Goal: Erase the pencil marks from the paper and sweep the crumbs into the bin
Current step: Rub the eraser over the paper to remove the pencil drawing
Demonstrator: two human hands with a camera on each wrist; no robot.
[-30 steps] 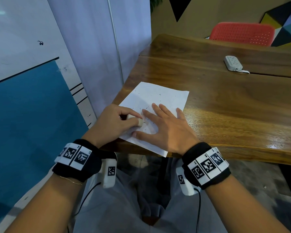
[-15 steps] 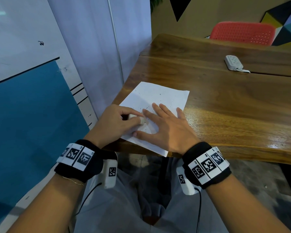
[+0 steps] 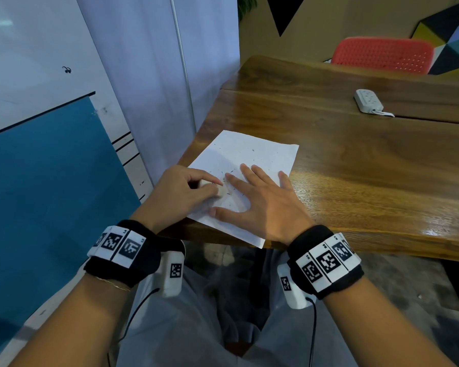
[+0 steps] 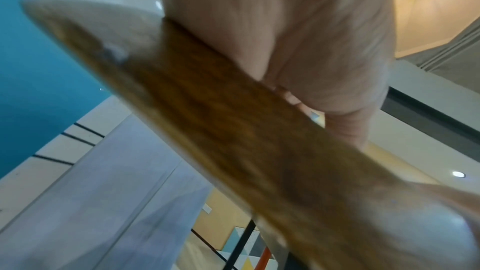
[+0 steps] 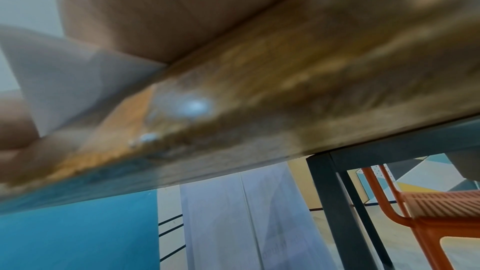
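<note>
The paper lies at the near left corner of the wooden worktop, 1 corner overhanging the edge. The left hand has its grip curled tight round a small white eraser pressed on the sheet. The right hand lies flat, fingers spread, pinning the paper beside it. Dark crumbs speckle the sheet. A white power strip sits far off

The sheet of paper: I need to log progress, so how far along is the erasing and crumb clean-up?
Done: nothing is finished. In hand: the left hand pinches a small white eraser against the white paper sheet, which the flat right hand holds down. Left: dark crumbs lie scattered over the sheet, unswept; no bin is in view.
</note>
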